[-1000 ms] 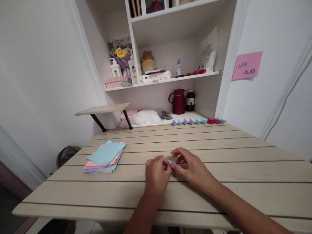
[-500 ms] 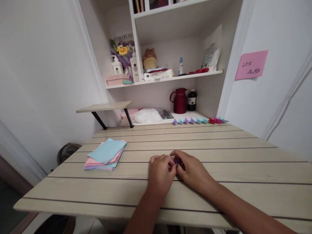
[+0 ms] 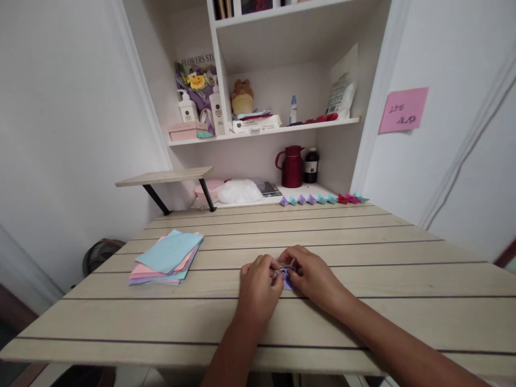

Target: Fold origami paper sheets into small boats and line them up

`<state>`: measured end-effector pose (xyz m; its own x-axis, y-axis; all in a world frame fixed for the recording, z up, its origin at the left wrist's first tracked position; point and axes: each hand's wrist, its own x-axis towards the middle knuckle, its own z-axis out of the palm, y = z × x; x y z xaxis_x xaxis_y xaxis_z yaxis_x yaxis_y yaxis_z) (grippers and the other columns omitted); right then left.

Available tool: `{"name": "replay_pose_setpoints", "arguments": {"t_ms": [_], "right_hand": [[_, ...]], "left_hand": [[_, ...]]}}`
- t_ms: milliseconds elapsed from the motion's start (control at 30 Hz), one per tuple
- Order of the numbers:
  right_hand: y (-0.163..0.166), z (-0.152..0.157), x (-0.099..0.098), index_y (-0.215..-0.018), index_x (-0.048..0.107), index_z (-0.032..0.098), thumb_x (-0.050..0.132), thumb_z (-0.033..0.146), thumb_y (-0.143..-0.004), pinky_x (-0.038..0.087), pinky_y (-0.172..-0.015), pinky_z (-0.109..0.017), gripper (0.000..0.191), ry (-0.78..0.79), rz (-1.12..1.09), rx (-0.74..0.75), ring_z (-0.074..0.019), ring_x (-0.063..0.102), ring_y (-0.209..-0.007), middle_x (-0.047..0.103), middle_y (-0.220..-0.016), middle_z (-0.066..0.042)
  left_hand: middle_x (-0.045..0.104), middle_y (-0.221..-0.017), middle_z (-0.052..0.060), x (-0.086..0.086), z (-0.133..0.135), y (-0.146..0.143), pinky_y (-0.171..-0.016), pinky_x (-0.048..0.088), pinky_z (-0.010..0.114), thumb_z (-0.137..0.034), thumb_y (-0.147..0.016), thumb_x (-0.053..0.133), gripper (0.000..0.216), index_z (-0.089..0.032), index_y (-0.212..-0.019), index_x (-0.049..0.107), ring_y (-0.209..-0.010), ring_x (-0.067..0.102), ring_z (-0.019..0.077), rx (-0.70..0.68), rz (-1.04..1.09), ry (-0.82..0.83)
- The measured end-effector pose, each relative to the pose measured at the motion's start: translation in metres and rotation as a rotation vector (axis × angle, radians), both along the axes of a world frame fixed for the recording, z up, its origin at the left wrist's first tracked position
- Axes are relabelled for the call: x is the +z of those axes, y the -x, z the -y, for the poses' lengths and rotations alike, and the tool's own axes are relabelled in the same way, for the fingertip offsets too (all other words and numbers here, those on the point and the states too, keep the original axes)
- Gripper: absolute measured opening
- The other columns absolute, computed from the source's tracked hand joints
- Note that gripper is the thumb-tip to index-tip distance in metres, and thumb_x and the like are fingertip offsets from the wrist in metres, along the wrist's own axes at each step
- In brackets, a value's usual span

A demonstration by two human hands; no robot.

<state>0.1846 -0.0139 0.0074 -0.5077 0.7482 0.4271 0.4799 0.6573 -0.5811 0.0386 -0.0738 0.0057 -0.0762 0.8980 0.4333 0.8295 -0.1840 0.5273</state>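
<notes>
A small piece of folded purple paper (image 3: 287,280) sits between my two hands, just above or on the middle of the table. My left hand (image 3: 260,282) pinches its left side, with thumb and fingers closed. On the other side my right hand (image 3: 310,274) grips the paper's right edge between thumb and fingertips. Part of the paper is hidden behind the fingers, so its full shape does not show.
To the left lies a stack of blue, pink and purple paper sheets (image 3: 167,255). Small folded paper pieces (image 3: 321,199) line the table's back edge. A raised wooden stand (image 3: 165,176) is at the back left; a red jug (image 3: 292,166) stands behind the table (image 3: 342,333).
More of the purple paper shows between my fingers now, and my hands sit slightly farther apart. The whole view has shifted a little, with things appearing farther left.
</notes>
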Motion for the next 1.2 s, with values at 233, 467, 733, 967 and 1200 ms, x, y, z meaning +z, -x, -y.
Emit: {"name": "replay_pose_setpoints", "arguments": {"t_ms": [233, 467, 733, 967, 1200], "right_hand": [[-0.0080, -0.0005, 0.0050, -0.092, 0.065, 0.023, 0.054, 0.005, -0.068, 0.043, -0.066, -0.026, 0.031, 0.071, 0.003, 0.000, -0.0147, 0.058, -0.072, 0.061, -0.095, -0.002], [-0.0077, 0.0014, 0.0061, -0.086, 0.064, 0.024, 0.054, 0.004, -0.067, 0.041, -0.069, -0.027, 0.029, 0.032, 0.047, 0.020, -0.0167, 0.058, -0.077, 0.064, -0.088, -0.001], [-0.0040, -0.0012, 0.0030, -0.077, 0.056, 0.022, 0.057, 0.006, -0.066, 0.035, -0.063, -0.024, 0.020, 0.019, 0.083, -0.010, -0.0145, 0.053, -0.070, 0.062, -0.080, 0.002], [-0.0037, 0.0012, 0.0051, -0.078, 0.056, 0.023, 0.056, 0.008, -0.069, 0.035, -0.063, -0.024, 0.017, 0.029, 0.080, -0.016, -0.0146, 0.053, -0.070, 0.062, -0.080, 0.001], [-0.0049, 0.0022, 0.0060, -0.080, 0.055, 0.023, 0.057, 0.007, -0.069, 0.034, -0.063, -0.023, 0.020, 0.009, 0.070, 0.014, -0.0142, 0.053, -0.072, 0.061, -0.082, 0.003]], "left_hand": [[0.065, -0.090, 0.000, 0.0009, 0.0023, 0.0029, -0.082, 0.041, 0.033, -0.009, -0.076, 0.057, 0.015, -0.022, -0.081, 0.055, -0.088, 0.060, 0.0181, 0.032, -0.044, 0.065], [0.065, -0.091, 0.001, -0.0006, 0.0022, 0.0034, -0.085, 0.039, 0.036, -0.010, -0.078, 0.055, 0.013, -0.023, -0.081, 0.056, -0.093, 0.059, 0.0197, 0.034, -0.086, 0.082], [0.065, -0.102, 0.001, 0.0005, 0.0036, -0.0008, -0.088, 0.038, 0.036, -0.019, -0.077, 0.063, 0.023, -0.025, -0.097, 0.055, -0.097, 0.059, 0.0208, -0.026, 0.018, 0.060], [0.065, -0.099, 0.001, -0.0021, 0.0016, 0.0006, -0.091, 0.036, 0.038, -0.011, -0.074, 0.060, 0.031, -0.024, -0.101, 0.051, -0.095, 0.060, 0.0197, -0.028, 0.040, 0.062], [0.066, -0.100, 0.001, -0.0015, 0.0030, 0.0014, -0.090, 0.036, 0.038, -0.011, -0.075, 0.057, 0.027, -0.025, -0.097, 0.049, -0.098, 0.060, 0.0205, -0.025, 0.000, 0.076]]}}
